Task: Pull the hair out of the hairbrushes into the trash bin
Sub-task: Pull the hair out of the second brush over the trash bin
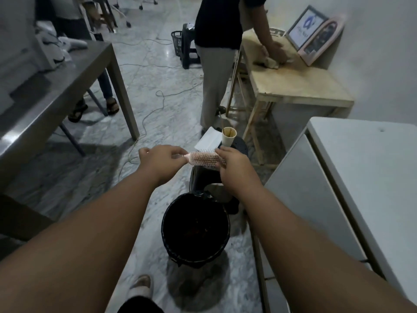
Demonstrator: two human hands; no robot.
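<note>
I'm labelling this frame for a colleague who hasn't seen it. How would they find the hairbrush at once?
Start at the black trash bin on the marble floor. Just above it in the picture, the left hand and right hand hold the hairbrush between them. It is the only pink, bristled thing there, unlike the paper cup and white paper behind.

One hairbrush [204, 159], one trash bin [195, 229] (black), two hands.

Both bare arms reach forward, nearly straight, converging toward the middle. The left hand [160, 159] is turned palm down, thumb and fingers pinched together at its inner side. The right hand [234, 166] sits just beside it at the same height, back up, fingers curled closed in a grip.
</note>
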